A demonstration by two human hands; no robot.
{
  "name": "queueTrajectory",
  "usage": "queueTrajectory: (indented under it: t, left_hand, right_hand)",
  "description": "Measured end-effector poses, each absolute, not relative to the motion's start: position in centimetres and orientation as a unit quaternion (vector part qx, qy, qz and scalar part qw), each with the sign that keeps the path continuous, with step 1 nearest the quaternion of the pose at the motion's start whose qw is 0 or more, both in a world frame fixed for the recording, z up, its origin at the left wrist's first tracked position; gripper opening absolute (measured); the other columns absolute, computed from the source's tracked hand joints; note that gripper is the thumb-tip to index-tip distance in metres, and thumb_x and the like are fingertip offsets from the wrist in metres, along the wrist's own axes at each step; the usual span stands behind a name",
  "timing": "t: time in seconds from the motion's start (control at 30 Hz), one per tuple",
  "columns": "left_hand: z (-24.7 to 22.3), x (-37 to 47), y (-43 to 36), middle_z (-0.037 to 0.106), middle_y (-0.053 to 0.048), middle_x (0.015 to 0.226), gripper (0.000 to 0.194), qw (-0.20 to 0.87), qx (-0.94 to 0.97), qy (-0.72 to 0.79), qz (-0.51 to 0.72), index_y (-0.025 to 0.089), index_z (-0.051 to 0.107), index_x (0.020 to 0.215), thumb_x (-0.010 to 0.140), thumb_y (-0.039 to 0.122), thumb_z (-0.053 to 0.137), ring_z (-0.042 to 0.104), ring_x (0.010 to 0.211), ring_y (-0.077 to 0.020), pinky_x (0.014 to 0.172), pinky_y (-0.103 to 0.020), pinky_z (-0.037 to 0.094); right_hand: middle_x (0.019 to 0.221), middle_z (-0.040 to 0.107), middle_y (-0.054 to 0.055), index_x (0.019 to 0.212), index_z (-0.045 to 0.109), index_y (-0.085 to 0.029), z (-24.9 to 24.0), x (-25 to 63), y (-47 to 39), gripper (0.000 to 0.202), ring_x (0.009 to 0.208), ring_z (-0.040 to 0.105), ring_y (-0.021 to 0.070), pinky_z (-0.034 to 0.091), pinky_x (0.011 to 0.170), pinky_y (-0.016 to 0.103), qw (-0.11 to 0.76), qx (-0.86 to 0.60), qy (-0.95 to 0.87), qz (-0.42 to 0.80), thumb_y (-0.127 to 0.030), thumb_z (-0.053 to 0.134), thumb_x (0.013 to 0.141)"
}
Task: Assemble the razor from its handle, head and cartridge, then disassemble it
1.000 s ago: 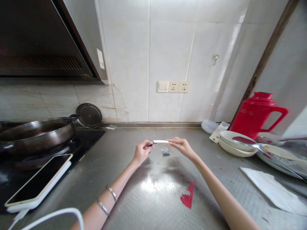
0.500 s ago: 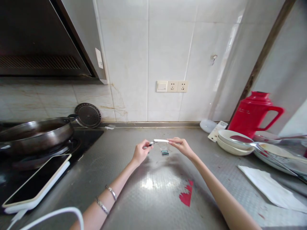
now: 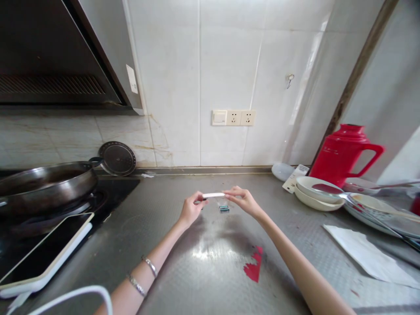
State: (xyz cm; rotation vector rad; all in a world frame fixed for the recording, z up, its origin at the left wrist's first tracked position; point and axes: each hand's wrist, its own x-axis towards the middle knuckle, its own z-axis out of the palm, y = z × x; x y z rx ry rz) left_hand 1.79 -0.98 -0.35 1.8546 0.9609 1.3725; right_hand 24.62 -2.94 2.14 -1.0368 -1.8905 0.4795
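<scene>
Over the metal counter, a slim white stick-shaped object (image 3: 214, 195) is held level between my two hands. My left hand (image 3: 191, 209) is closed at its left end, with a small dark piece (image 3: 205, 199) showing at the fingertips. At the right end, my right hand (image 3: 243, 201) pinches the white object between thumb and fingers. What kind of object it is cannot be made out. Just below it on the counter lies a small pair of dark green cylinders (image 3: 224, 209) that look like batteries in clear wrap.
A torn red scrap (image 3: 254, 264) lies nearer me. On the left are a phone (image 3: 46, 256) with a white cable and a steel pan (image 3: 49, 183) on the stove. Stacked bowls (image 3: 318, 201), a red thermos (image 3: 344, 155) and a white napkin (image 3: 367, 256) stand or lie at right.
The dark piece in my left hand and the white object have come together; the metal part visible between them before is now hidden. The view has shifted slightly.
</scene>
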Motion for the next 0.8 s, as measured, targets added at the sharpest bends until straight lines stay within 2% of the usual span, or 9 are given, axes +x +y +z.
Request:
queueTrajectory:
  t: [0.2, 0.43, 0.63, 0.73, 0.8]
  left_hand:
    - [-0.4, 1.9, -1.1, 0.060, 0.001, 0.070, 0.014, 0.327, 0.704, 0.367, 0.513, 0.016, 0.055, 0.069, 0.069, 0.028, 0.062, 0.057, 0.068, -0.0115, 0.059, -0.019, 0.046]
    - [-0.3, 1.9, -1.1, 0.060, 0.001, 0.068, 0.014, 0.313, 0.709, 0.363, 0.517, 0.017, 0.056, 0.069, 0.070, 0.029, 0.062, 0.058, 0.065, -0.0111, 0.058, -0.019, 0.046]
    - [-0.2, 1.9, -1.3, 0.062, 0.000, 0.069, 0.017, 0.297, 0.701, 0.380, 0.525, 0.017, 0.055, 0.075, 0.071, 0.032, 0.061, 0.060, 0.066, -0.0125, 0.056, -0.019, 0.044]
    - [-0.5, 1.9, -1.3, 0.061, 0.001, 0.062, 0.019, 0.294, 0.687, 0.391, 0.538, 0.018, 0.051, 0.079, 0.074, 0.035, 0.058, 0.058, 0.057, -0.0109, 0.051, -0.018, 0.040]
    - [-0.8, 1.9, -1.2, 0.058, 0.004, 0.054, 0.019, 0.296, 0.677, 0.401, 0.541, 0.019, 0.047, 0.080, 0.076, 0.037, 0.054, 0.053, 0.048, -0.0092, 0.047, -0.018, 0.036]
  right_hand:
    - [0.083, 0.068, 0.006, 0.100, 0.069, -0.025, 2.1, 24.9, -2.8, 0.032, 0.080, 0.055, 0.0195, 0.041, 0.076, 0.032, 0.453, -0.436, -0.759, 0.170, -0.044, 0.054, 0.080]
    - [0.085, 0.068, 0.006, 0.101, 0.069, -0.025, 2.1, 25.1, -2.8, 0.031, 0.081, 0.056, 0.0194, 0.042, 0.076, 0.031, 0.448, -0.427, -0.766, 0.173, -0.043, 0.054, 0.081]
    - [0.084, 0.068, 0.006, 0.102, 0.068, -0.020, 0.6, 26.2, -1.7, 0.037, 0.078, 0.058, 0.0198, 0.044, 0.071, 0.030, 0.483, -0.469, -0.717, 0.182, -0.045, 0.052, 0.080]
    - [0.071, 0.064, 0.003, 0.116, 0.059, -0.017, -0.6, 25.8, -0.8, 0.045, 0.065, 0.057, 0.0158, 0.045, 0.062, 0.027, 0.499, -0.494, -0.681, 0.208, -0.043, 0.046, 0.082]
    - [0.057, 0.056, -0.003, 0.122, 0.053, -0.015, -1.3, 25.2, -0.3, 0.049, 0.052, 0.053, 0.0120, 0.044, 0.056, 0.025, 0.504, -0.505, -0.661, 0.231, -0.040, 0.046, 0.081]
